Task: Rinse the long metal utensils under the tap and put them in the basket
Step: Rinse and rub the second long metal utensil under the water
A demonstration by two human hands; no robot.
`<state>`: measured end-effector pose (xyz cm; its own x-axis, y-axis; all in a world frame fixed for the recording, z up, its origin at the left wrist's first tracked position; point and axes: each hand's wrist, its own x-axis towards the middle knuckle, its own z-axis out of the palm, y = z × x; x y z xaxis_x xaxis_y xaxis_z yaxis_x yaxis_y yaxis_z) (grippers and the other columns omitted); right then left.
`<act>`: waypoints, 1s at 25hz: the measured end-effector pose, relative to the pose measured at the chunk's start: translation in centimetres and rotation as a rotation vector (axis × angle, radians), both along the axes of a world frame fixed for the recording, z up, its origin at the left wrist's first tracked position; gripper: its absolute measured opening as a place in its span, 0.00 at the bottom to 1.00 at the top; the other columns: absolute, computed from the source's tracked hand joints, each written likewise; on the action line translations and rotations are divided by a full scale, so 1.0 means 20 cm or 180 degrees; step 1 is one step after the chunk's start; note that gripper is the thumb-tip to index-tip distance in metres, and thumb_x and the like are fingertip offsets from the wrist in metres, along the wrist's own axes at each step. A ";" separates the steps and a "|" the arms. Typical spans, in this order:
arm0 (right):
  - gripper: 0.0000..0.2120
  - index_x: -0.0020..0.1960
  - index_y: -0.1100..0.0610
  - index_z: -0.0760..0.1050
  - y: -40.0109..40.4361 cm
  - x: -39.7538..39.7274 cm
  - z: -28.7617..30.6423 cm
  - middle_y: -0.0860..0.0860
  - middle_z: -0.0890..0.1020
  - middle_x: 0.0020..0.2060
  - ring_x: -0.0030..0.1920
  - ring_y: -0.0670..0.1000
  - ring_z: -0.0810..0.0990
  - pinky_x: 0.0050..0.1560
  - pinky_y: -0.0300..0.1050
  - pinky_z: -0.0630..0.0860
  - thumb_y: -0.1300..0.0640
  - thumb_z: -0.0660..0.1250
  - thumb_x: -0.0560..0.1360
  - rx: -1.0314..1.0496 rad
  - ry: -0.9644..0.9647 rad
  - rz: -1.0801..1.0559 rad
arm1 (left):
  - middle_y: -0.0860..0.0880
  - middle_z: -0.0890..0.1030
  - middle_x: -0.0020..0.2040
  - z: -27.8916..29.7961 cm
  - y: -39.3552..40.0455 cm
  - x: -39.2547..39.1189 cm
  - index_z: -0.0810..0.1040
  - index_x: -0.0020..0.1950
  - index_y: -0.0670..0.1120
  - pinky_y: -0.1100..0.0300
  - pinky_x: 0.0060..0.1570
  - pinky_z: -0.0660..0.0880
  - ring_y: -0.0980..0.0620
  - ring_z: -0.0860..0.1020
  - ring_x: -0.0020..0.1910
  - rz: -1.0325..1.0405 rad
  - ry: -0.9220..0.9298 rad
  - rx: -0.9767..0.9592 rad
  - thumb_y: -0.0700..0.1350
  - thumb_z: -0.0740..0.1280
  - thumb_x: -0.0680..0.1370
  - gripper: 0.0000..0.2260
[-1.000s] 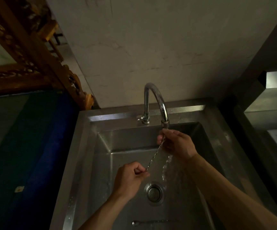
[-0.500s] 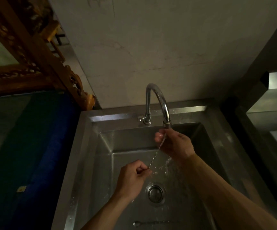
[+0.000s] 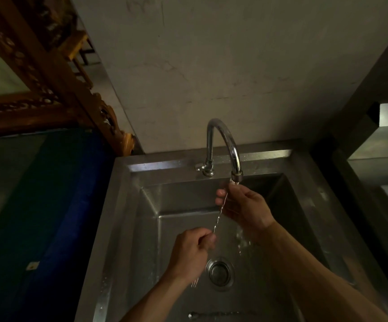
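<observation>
At frame centre, the steel sink [image 3: 127, 228] holds a drain [image 3: 220, 273] and a second utensil [image 3: 220, 314] at its bottom edge. Both left hand [image 3: 191, 254] and right hand [image 3: 244, 209] grasp a twisted metal utensil [image 3: 219, 214] under the tap [image 3: 225, 145].

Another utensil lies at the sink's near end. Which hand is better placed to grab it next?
Left hand: it is lower and nearer the second utensil; the right hand is up at the tap.
</observation>
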<state>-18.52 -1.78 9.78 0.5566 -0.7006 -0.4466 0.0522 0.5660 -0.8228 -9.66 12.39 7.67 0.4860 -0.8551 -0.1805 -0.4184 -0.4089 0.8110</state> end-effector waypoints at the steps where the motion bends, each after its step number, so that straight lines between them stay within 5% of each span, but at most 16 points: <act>1: 0.08 0.50 0.58 0.77 -0.01 0.00 0.00 0.54 0.85 0.43 0.40 0.51 0.84 0.38 0.44 0.79 0.55 0.61 0.80 -0.0056 -0.0003 -0.0096 | 0.60 0.77 0.27 0.00 0.01 0.00 0.77 0.34 0.51 0.70 0.34 0.66 0.63 0.73 0.30 -0.0033 0.0025 0.0022 0.44 0.65 0.77 0.11; 6: 0.11 0.50 0.59 0.77 0.01 0.05 -0.01 0.52 0.82 0.34 0.35 0.50 0.82 0.38 0.46 0.79 0.53 0.60 0.81 -0.0323 0.0408 -0.0512 | 0.58 0.75 0.27 0.02 0.01 -0.02 0.78 0.36 0.47 0.69 0.34 0.67 0.62 0.72 0.30 -0.0081 0.0172 0.0014 0.42 0.63 0.78 0.11; 10: 0.05 0.52 0.60 0.77 0.01 0.04 0.00 0.55 0.84 0.43 0.42 0.53 0.84 0.41 0.45 0.80 0.61 0.64 0.78 -0.0508 0.0187 -0.0160 | 0.55 0.74 0.26 0.02 0.01 -0.03 0.78 0.37 0.50 0.70 0.32 0.65 0.62 0.71 0.27 0.0000 0.0340 0.0024 0.41 0.61 0.79 0.12; 14: 0.08 0.51 0.59 0.75 0.00 0.04 0.00 0.55 0.80 0.35 0.33 0.51 0.80 0.33 0.44 0.79 0.56 0.60 0.81 -0.0345 0.0254 -0.0766 | 0.58 0.75 0.27 0.02 -0.01 -0.05 0.79 0.39 0.48 0.69 0.33 0.67 0.62 0.72 0.29 -0.0083 0.0361 0.0040 0.43 0.61 0.79 0.11; 19: 0.08 0.57 0.63 0.74 0.03 0.02 0.01 0.56 0.83 0.44 0.38 0.51 0.84 0.40 0.46 0.82 0.62 0.64 0.78 -0.0408 0.0128 -0.0222 | 0.54 0.74 0.28 -0.01 0.01 -0.06 0.79 0.40 0.45 0.67 0.33 0.67 0.61 0.71 0.29 0.0026 0.0351 0.0055 0.42 0.61 0.79 0.10; 21: 0.09 0.55 0.64 0.74 0.01 0.03 0.02 0.57 0.82 0.39 0.35 0.51 0.82 0.38 0.46 0.81 0.59 0.62 0.80 -0.0335 0.0143 -0.0438 | 0.54 0.74 0.28 0.01 0.00 -0.06 0.79 0.40 0.46 0.69 0.33 0.67 0.61 0.71 0.29 -0.0031 0.0321 0.0032 0.43 0.61 0.79 0.10; 25: 0.07 0.56 0.57 0.75 0.04 0.06 0.02 0.55 0.84 0.41 0.40 0.53 0.84 0.43 0.48 0.81 0.57 0.60 0.81 -0.0312 0.0110 -0.0274 | 0.54 0.75 0.29 0.00 -0.02 -0.05 0.78 0.39 0.48 0.67 0.34 0.68 0.60 0.72 0.30 0.0071 0.0181 0.0022 0.43 0.61 0.79 0.10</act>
